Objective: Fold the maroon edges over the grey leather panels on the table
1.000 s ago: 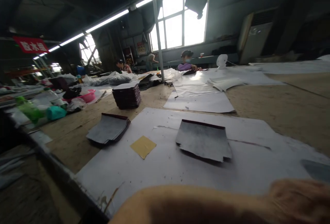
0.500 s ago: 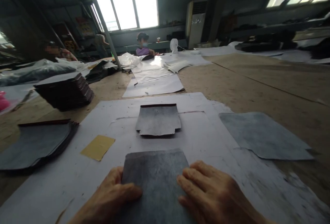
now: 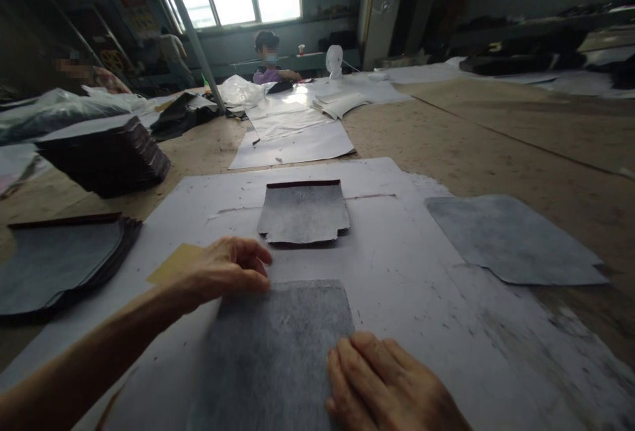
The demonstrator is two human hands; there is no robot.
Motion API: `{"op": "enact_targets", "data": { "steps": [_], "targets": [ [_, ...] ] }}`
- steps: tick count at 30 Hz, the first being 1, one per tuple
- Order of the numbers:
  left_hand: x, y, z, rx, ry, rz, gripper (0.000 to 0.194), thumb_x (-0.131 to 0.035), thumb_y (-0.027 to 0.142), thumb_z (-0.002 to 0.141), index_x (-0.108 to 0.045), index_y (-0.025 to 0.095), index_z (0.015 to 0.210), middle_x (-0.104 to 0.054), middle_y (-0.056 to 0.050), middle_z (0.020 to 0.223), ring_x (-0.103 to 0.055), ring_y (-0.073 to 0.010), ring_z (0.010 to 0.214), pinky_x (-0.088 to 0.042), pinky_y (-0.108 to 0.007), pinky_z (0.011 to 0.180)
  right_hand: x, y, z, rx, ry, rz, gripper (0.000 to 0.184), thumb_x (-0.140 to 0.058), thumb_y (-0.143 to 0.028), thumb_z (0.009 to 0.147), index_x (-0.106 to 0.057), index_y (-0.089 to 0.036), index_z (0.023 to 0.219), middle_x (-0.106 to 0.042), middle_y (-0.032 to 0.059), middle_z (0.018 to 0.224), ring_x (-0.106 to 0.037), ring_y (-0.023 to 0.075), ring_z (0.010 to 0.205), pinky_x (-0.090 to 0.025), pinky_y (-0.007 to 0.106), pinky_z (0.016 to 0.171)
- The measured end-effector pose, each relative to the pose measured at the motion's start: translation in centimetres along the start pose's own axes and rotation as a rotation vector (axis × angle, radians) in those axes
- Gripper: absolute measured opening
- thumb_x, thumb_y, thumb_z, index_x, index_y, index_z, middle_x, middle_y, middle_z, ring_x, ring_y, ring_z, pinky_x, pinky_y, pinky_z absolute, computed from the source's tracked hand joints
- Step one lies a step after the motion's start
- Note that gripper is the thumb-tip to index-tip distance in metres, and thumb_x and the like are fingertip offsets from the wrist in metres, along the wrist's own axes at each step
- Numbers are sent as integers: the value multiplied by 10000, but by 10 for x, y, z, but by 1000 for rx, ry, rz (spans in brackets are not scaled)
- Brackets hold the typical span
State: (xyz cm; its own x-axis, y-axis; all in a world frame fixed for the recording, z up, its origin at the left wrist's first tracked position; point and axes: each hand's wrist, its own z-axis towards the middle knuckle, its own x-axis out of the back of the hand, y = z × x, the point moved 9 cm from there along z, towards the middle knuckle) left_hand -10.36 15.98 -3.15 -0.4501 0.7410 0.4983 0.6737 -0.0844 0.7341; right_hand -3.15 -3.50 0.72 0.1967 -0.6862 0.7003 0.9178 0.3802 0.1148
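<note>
A grey cut sheet (image 3: 278, 345) lies flat on white paper (image 3: 397, 272) right in front of me. My left hand (image 3: 223, 272) rests at its far left corner, fingers curled down onto the edge. My right hand (image 3: 387, 388) lies flat on the sheet's near right side, fingers together and stretched. A small yellow square (image 3: 171, 264) peeks out from behind my left hand. Another grey piece with notched corners (image 3: 302, 213) lies just beyond the sheet.
A larger grey piece (image 3: 510, 239) lies to the right. A fanned pile of grey pieces (image 3: 54, 262) and a dark tall stack (image 3: 104, 156) sit at the left. More white sheets (image 3: 292, 140) lie farther off. People work at the far end by the windows.
The view swung from the left of the table down onto my hands. My left hand has moved up from the sheet's near left edge to its far left corner; the right hand slid nearer.
</note>
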Motion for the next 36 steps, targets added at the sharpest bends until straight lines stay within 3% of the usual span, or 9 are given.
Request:
{"op": "enact_targets", "data": {
  "steps": [2, 5, 7, 9, 12, 17, 23, 30, 36],
  "targets": [
    [-3, 4, 4, -8, -60, 17, 352, -657, 316, 602, -612, 143, 906, -620, -16, 745, -558, -161, 689, -397, -225, 609, 0, 0, -3, -10, -2, -9, 237, -413, 4, 792, -625, -101, 800, -651, 55, 792, -594, 198, 745, -456, 300, 597],
    [-3, 23, -2, -174, 87, 319, 310, -666, 290, 617, -630, 175, 903, -608, -33, 871, -552, -201, 795, -415, -300, 718, 0, -2, -5, -7, 0, -47, 238, -417, 13, 791, -621, -109, 789, -654, 51, 781, -604, 191, 746, -453, 294, 587],
    [-17, 44, -10, -370, 174, 496, 350, -662, 253, 642, -609, 198, 984, -574, -37, 982, -531, -214, 884, -406, -351, 803, 0, -4, -4, 5, -15, -80, 245, -415, 18, 786, -621, -115, 781, -656, 52, 776, -608, 193, 747, -456, 297, 591],
    [-41, 58, -15, -518, 170, 531, 396, -650, 207, 662, -573, 193, 1051, -557, -42, 1002, -516, -213, 920, -405, -375, 830, -1, -6, -3, 9, -32, -103, 268, -395, 20, 788, -623, -120, 770, -656, 54, 770, -610, 195, 741, -459, 301, 595],
    [-64, 68, -12, -603, 188, 531, 334, -634, 134, 657, -592, 177, 986, -575, -38, 921, -519, -219, 900, -419, -399, 811, -2, -7, -2, 6, -45, -116, 301, -361, 12, 801, -626, -124, 758, -655, 60, 781, -607, 198, 748, -460, 301, 598],
    [-66, 67, -2, -570, 242, 397, 235, -634, 80, 642, -637, 190, 850, -584, -9, 803, -542, -168, 746, -461, -326, 689, -3, -9, -3, 9, -59, -122, 293, -370, 3, 802, -623, -125, 727, -644, 60, 754, -598, 192, 719, -452, 287, 554],
    [-66, 69, -19, -762, 319, 278, 228, -601, 67, 713, -672, 223, 864, -562, 8, 738, -523, -119, 701, -445, -252, 636, -5, -9, -1, 30, -91, -122, 313, -338, 7, 810, -611, -123, 726, -638, 57, 760, -593, 185, 707, -454, 276, 540],
    [-79, 79, -46, -1059, 406, 510, 289, -429, 51, 827, -645, 186, 962, -527, -38, 742, -450, -130, 695, -420, -262, 611, -2, -5, -1, -12, -51, -138, 298, -359, -2, 836, -597, -140, 720, -634, 41, 739, -577, 158, 717, -445, 268, 582],
    [-89, 80, -54, -1165, 417, 658, 274, -380, 47, 857, -596, 117, 1010, -545, -68, 805, -455, -166, 738, -398, -322, 652, -7, -8, -2, -13, -65, -157, 315, -352, -7, 846, -612, -145, 736, -639, 30, 747, -578, 152, 729, -445, 261, 591]
  ]
}}
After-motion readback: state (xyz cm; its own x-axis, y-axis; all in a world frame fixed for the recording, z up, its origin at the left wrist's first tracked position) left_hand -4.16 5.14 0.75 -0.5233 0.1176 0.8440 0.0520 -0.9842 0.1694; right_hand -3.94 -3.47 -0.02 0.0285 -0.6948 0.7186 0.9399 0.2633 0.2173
